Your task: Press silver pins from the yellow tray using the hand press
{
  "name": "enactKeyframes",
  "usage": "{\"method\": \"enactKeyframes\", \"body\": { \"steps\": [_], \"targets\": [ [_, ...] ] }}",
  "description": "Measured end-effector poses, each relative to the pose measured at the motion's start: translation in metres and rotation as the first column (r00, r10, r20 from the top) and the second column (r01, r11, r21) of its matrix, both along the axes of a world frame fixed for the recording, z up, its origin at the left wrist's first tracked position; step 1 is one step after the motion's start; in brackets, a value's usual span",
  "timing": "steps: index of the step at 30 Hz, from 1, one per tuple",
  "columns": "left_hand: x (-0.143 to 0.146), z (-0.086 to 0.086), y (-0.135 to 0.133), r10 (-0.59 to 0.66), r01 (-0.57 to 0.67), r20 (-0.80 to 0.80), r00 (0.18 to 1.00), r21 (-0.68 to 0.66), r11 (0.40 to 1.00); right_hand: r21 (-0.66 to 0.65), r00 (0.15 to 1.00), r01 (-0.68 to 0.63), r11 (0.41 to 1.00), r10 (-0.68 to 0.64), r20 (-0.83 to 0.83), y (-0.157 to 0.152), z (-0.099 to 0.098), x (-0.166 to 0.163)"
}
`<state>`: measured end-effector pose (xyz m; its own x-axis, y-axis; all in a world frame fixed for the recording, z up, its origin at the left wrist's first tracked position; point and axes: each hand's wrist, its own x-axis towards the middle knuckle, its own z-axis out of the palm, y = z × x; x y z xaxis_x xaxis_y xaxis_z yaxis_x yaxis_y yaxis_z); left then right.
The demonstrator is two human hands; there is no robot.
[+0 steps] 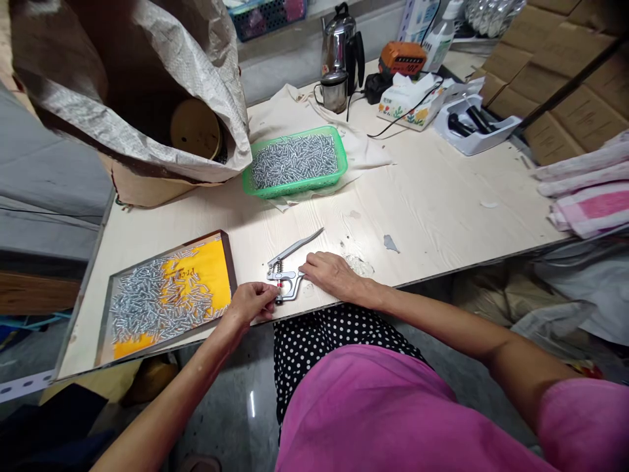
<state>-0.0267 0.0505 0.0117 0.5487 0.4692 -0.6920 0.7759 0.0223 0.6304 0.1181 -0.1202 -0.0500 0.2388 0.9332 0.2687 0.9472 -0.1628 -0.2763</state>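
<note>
A pair of silver snap-fastener pliers (289,276) lies near the table's front edge, its upper handle raised apart from the lower one. My right hand (334,272) is closed around the end of the lower handle. With its fingertips pinched together at the jaws, my left hand (251,300) is closed; whatever small thing it holds there is hidden. A red bit shows between the jaws. To the left of my left hand is a shallow tray (227,259) lined with a yellow sheet (220,263) and scattered with small shiny metal pieces (142,295).
Behind the pliers, a green basket (295,189) holds many similar metal pieces. A large woven sack (196,59) stands at the back left. Farther back are a metal kettle (339,42), a lidded mug (333,95), an orange battery (403,58) and a tissue pack (405,101). Cardboard boxes (555,65) fill the right.
</note>
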Motion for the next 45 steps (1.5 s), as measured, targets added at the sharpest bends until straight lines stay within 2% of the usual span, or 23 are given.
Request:
{"method": "enactKeyframes", "body": {
  "steps": [5, 13, 16, 21, 26, 31, 45],
  "targets": [
    [0.006, 0.007, 0.0, -0.022, 0.02, -0.036, 0.999, -0.039, 0.999, 0.01, 0.999, -0.003, 1.0, 0.004, -0.041, -0.002, 0.001, 0.0],
    [0.003, 0.006, -0.003, -0.041, 0.039, -0.044, 0.998, -0.051, 0.998, -0.043, 0.997, -0.02, 0.999, 0.016, -0.081, -0.004, 0.011, 0.001],
    [0.001, 0.006, -0.006, -0.05, 0.047, -0.052, 0.997, -0.056, 0.997, -0.064, 0.995, -0.015, 0.998, 0.009, -0.101, 0.0, 0.019, 0.01],
    [-0.002, 0.009, -0.012, -0.071, 0.069, -0.059, 0.996, -0.033, 0.997, -0.087, 0.998, 0.059, 0.994, -0.059, 0.008, 0.018, 0.02, 0.038],
    [-0.006, 0.01, -0.021, -0.096, 0.097, -0.085, 0.992, 0.008, 0.995, -0.119, 0.996, -0.04, 0.992, 0.049, 0.071, 0.038, 0.008, 0.061],
    [-0.006, 0.008, -0.026, -0.088, 0.093, -0.09, 0.992, 0.046, 0.995, -0.13, 0.982, -0.108, 0.986, 0.126, 0.138, 0.045, 0.012, 0.07],
    [-0.004, 0.008, -0.03, -0.103, 0.115, -0.117, 0.988, 0.099, 0.988, -0.117, 0.994, -0.098, 0.988, 0.104, 0.045, 0.031, 0.017, 0.071]
  ]
}}
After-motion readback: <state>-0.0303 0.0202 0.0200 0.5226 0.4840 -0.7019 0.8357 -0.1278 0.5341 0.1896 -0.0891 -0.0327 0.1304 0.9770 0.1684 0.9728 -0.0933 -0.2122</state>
